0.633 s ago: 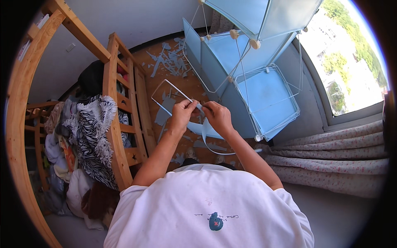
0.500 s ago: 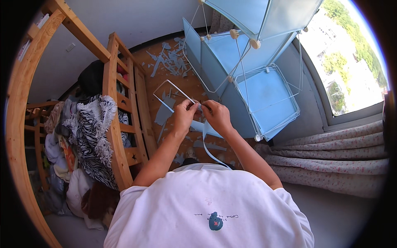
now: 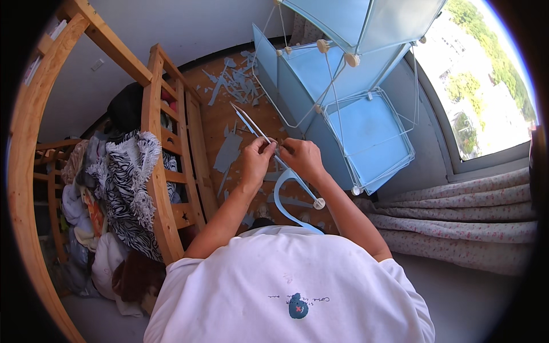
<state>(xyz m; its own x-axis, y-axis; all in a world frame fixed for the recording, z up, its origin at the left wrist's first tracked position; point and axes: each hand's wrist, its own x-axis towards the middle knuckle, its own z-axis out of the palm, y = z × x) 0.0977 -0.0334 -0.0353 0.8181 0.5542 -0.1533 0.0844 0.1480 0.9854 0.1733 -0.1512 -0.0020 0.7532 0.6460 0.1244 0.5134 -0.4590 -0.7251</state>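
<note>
My left hand [image 3: 257, 159] is closed, its thumb and fingers pinching a thin white wire frame [image 3: 247, 120], now seen nearly edge-on. Light-blue material runs along the frame's edge. Right beside it, my right hand [image 3: 303, 159] is also closed at the frame, fingertips pressed together; what lies between them is too small to make out. A loose light-blue strip [image 3: 279, 197] curves down from the frame below my hands toward my lap. Near my right forearm, a round white connector [image 3: 319, 203] sits at the frame's near end.
Torn blue scraps [image 3: 233, 80] litter the wooden floor [image 3: 209, 123]. At right stands a blue panel rack [image 3: 320, 123] with wire frames and round connectors, near a window [image 3: 486, 86] and a flowered curtain [image 3: 457, 223]. A wooden bed frame [image 3: 157, 114] and piled clothes [image 3: 123, 188] stand left.
The wire frame has turned from showing its open rectangle to nearly edge-on, bringing the round connector into view. The loose strip now bows out to the left. Both hands stay close together.
</note>
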